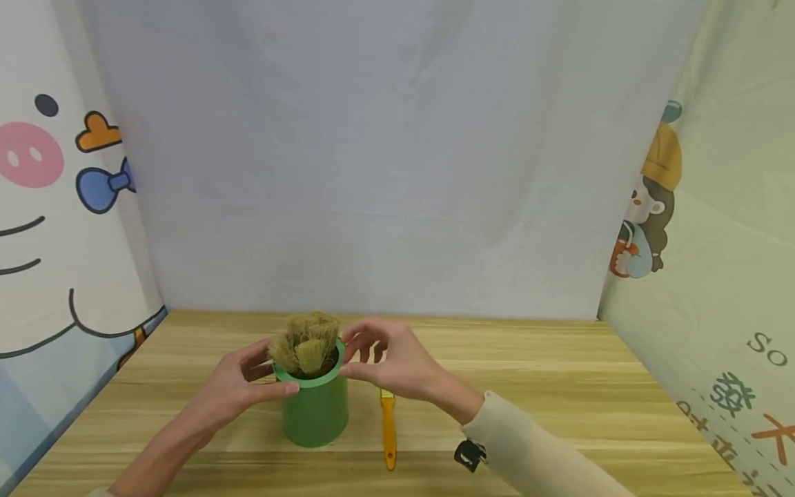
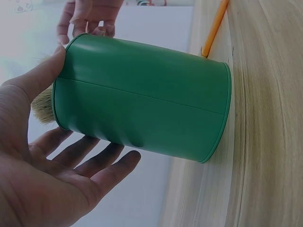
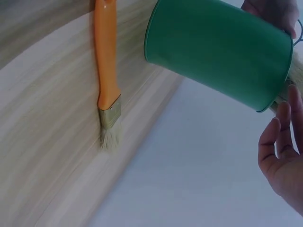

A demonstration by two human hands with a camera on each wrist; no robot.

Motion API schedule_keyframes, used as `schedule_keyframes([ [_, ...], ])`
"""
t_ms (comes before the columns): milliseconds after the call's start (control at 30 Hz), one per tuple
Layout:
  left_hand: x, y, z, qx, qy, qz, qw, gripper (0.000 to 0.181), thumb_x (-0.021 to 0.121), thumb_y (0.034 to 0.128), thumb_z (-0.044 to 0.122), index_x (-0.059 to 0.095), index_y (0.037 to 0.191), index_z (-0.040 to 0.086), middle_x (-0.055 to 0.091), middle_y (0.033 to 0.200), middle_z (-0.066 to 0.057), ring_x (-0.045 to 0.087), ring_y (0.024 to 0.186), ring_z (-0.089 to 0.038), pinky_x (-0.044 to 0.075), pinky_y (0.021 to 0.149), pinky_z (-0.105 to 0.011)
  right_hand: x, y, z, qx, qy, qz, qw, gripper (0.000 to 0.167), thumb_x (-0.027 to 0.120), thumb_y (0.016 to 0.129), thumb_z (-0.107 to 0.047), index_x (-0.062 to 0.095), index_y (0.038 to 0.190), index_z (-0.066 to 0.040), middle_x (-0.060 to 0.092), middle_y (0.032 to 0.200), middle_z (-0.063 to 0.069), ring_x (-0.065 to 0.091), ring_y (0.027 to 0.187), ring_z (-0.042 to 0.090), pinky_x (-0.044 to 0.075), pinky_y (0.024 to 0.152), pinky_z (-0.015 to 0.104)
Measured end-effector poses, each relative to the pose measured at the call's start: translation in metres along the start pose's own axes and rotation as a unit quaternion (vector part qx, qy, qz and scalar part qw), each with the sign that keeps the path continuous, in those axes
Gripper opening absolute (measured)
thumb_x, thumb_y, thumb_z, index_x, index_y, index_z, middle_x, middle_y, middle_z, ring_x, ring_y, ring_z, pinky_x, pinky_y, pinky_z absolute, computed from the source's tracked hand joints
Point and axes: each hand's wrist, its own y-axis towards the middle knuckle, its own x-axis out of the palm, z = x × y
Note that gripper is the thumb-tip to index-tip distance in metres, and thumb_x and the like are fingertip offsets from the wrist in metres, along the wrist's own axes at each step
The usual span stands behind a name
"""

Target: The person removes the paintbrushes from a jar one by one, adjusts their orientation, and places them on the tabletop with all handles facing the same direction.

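A green can (image 1: 315, 414) with a rolled rim stands upright on the table, and bushy straw-coloured bristles or tufts (image 1: 308, 345) stick out of its top. My left hand (image 1: 232, 390) grips the can near the rim, thumb at the front, fingers round the far left side; the left wrist view shows them along the can wall (image 2: 142, 99). At the right side of the rim is my right hand (image 1: 397, 359), fingers loosely bent with nothing between them. Contact with the rim is hard to tell. What fills the can below the rim is hidden.
Right of the can, a flat brush with an orange handle (image 1: 388, 431) lies on the wooden table (image 1: 528, 414), its pale bristles (image 3: 110, 137) pointing away from me. A black object (image 1: 470, 455) shows at my right sleeve. Cloth hangs behind the table and on both sides.
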Motion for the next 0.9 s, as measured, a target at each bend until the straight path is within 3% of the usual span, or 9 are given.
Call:
schedule_keyframes([
  [267,0.0,0.0,0.002,0.008,-0.009,-0.008,0.9999,0.093,0.08,0.0952,0.027,0.026,0.165,-0.002,0.03,0.165,-0.031,0.04,0.144,-0.055,0.053,0.102,-0.057,0.013,0.01,-0.009,-0.005,-0.057,-0.004,0.9984,0.032,0.085,0.092,-0.015,0.069,0.119,-0.016,0.075,0.101,-0.008,0.066,0.089,0.007,0.049,0.075,0.035],
  [433,0.0,-0.001,0.002,0.01,-0.012,-0.009,0.9998,0.093,0.08,0.095,0.025,0.026,0.165,-0.002,0.029,0.165,-0.031,0.039,0.144,-0.055,0.053,0.103,-0.057,0.019,0.015,-0.012,-0.013,-0.079,-0.014,0.9967,0.034,0.085,0.092,-0.014,0.068,0.122,-0.015,0.073,0.105,-0.007,0.065,0.09,0.006,0.047,0.077,0.032],
  [700,-0.001,-0.002,0.001,0.006,-0.007,-0.011,0.9999,0.096,0.079,0.0956,0.026,0.021,0.166,-0.003,0.026,0.166,-0.032,0.038,0.145,-0.055,0.052,0.103,-0.058,0.027,0.022,-0.013,-0.063,-0.073,-0.016,0.9953,0.041,0.084,0.091,-0.003,0.064,0.127,-0.007,0.073,0.108,0.001,0.069,0.092,0.005,0.048,0.075,0.024],
  [900,-0.001,-0.002,0.003,0.002,-0.003,-0.011,0.9999,0.097,0.079,0.0958,0.027,0.019,0.166,-0.004,0.026,0.165,-0.033,0.037,0.145,-0.055,0.051,0.104,-0.059,0.031,0.025,-0.014,-0.06,-0.069,-0.032,0.9953,0.045,0.083,0.092,-0.003,0.062,0.132,-0.008,0.072,0.114,0.003,0.069,0.095,0.0,0.052,0.073,0.033],
])
